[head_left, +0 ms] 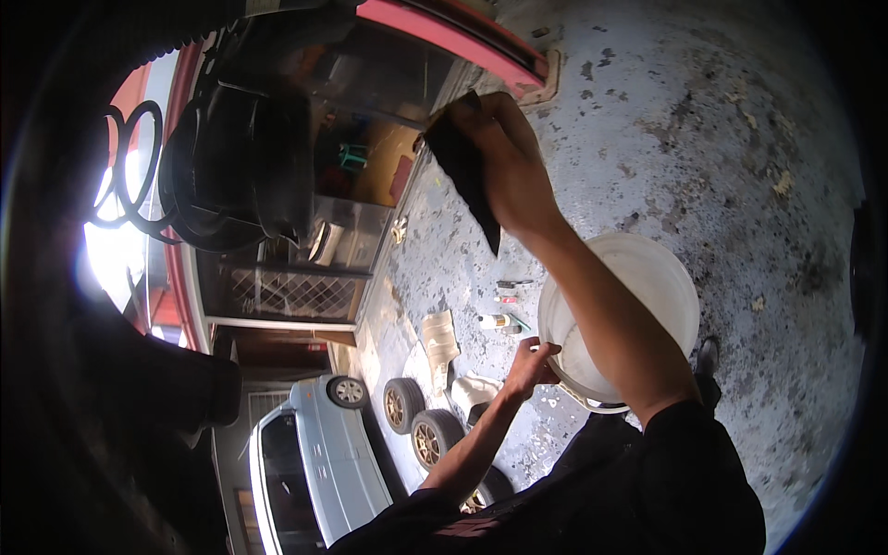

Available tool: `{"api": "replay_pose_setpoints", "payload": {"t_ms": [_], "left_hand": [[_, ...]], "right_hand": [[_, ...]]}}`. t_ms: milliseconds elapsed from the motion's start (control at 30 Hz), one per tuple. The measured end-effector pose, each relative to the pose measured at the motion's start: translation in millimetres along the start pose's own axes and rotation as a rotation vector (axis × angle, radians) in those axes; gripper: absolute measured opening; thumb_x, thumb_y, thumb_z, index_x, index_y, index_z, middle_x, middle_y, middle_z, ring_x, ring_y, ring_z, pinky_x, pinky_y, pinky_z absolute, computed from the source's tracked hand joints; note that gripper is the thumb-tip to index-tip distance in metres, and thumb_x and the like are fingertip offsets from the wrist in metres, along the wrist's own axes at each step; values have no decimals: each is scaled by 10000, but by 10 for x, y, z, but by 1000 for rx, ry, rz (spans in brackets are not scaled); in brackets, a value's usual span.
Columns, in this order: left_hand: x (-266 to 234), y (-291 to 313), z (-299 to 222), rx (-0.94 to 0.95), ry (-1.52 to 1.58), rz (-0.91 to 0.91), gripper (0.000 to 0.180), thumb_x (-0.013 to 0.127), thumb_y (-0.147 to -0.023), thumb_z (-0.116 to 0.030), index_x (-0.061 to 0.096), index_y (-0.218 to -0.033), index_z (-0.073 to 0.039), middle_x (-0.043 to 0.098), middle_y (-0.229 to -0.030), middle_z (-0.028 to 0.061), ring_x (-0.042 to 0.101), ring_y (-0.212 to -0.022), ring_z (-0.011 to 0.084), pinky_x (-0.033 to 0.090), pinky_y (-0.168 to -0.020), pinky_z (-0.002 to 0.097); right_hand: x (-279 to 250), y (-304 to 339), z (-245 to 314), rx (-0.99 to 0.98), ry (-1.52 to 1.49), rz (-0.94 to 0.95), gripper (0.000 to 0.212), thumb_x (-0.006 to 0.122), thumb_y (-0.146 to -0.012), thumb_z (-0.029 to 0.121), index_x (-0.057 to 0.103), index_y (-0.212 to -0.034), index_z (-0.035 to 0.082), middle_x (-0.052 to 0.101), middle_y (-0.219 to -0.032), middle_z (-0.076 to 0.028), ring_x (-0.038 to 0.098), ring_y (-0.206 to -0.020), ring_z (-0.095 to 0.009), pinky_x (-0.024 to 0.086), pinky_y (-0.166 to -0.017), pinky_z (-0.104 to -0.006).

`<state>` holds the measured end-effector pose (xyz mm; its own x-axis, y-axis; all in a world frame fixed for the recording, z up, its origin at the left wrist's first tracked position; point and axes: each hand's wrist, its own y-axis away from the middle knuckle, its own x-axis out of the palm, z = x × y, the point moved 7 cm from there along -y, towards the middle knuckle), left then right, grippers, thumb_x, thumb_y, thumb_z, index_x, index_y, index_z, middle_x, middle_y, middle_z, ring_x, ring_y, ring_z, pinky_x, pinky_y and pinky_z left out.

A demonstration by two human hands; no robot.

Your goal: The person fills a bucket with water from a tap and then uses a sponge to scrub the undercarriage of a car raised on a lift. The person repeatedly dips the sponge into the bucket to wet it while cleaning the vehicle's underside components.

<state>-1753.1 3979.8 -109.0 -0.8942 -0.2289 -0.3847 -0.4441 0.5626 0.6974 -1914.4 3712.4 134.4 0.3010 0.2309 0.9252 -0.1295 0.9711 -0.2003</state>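
Note:
My right hand (514,166) is raised out in front and closed on a black sheet (460,157) with a ragged edge; whether it is sandpaper or cloth is not clear. The sheet hangs down from the fingers to a pointed corner. Lower and to the left, my left hand (534,365) grips the rim of a round whitish bucket (652,282). That bucket stands close to my body, and my right forearm passes over it, hiding part of its inside.
Small bottles (494,321) and a dark tool (514,284) lie on the worn grey floor beside the bucket. Several wheels (436,438) and a light blue car (319,458) are to the left. A coil spring (141,166) and dark vehicle parts fill the upper left.

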Motion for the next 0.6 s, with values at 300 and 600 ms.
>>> {"api": "replay_pose_setpoints", "payload": {"t_ms": [300,600], "left_hand": [[229,147,54,361,40,197,622,582,-853,-349,393,-1270,73,559,-1149,214,653,-805,305,571,-676,400],[223,182,-153,327,9,197,610,583,-854,-351,409,-1259,70,562,-1147,214,650,-823,302,568,-684,399]], "right_hand": [[927,175,-46,-475,108,-10,312,651,-889,155,410,-1044,32,542,-900,-52,533,-829,-114,446,-749,-267],[1057,92,-223,-72,-134,153,302,604,-902,202,528,-1105,-8,620,-1027,-151,605,-948,-208,469,-831,-348]]}}
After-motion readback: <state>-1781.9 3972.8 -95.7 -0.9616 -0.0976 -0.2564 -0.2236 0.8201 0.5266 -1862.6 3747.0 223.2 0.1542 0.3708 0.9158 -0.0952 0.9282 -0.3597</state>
